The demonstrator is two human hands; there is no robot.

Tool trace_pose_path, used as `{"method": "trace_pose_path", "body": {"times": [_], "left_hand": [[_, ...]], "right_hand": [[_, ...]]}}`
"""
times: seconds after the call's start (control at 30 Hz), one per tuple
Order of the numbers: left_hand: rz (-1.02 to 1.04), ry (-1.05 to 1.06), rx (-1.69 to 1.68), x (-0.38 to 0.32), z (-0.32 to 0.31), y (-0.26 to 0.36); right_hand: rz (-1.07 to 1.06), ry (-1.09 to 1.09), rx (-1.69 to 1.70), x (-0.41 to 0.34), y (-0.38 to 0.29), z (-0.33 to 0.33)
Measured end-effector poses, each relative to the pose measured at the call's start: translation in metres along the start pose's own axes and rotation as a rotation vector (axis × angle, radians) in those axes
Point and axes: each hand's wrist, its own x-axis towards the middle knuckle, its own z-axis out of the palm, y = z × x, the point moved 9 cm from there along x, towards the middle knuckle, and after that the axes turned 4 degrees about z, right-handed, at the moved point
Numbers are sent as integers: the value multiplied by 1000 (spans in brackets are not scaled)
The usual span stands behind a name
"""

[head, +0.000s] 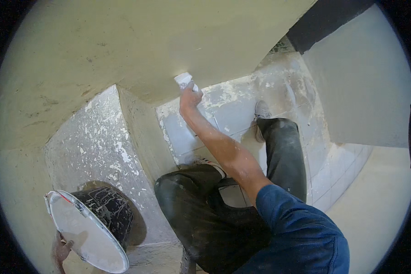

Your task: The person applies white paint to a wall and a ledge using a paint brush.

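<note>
My right hand grips a white, folded-looking piece, perhaps sandpaper or cloth, and holds it to the lower part of a cream wall. At lower left, my left hand is at the rim of a black bucket, its thumb over the edge. A pale round surface fills the bucket's top; whether it is a lid or contents I cannot tell. White smears streak the bucket's dark side. It stands on a grey ledge scattered with white flakes.
The tiled floor below is dusty and spattered with white. My bent left leg is beside the ledge; my right shoe rests on the tiles. A pale grey panel stands at right, with a dark band near its top.
</note>
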Motion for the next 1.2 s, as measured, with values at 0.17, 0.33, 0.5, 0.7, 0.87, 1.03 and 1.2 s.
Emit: {"method": "trace_pose_path", "body": {"times": [0.17,0.33,0.5,0.7,0.87,1.03,1.2], "left_hand": [[99,-91,285,-2,-9,-28],[85,-9,233,-8,-21,-31],[303,-79,203,-2,-17,-10],[-9,-174,262,-17,1,56],[-87,-261,383,-19,-3,24],[54,-124,243,-15,-9,21],[-73,-197,356,-23,2,59]], "right_hand": [[40,225,82,-20,-34,-2],[-115,-388,628,-82,-130,-2],[-8,-182,447,-38,-16,-15],[-62,15,-47,-9,-23,10],[-152,-356,633,-91,-134,16],[-62,-279,607,-91,-83,-14],[-21,-118,157,-4,62,-6]]}}
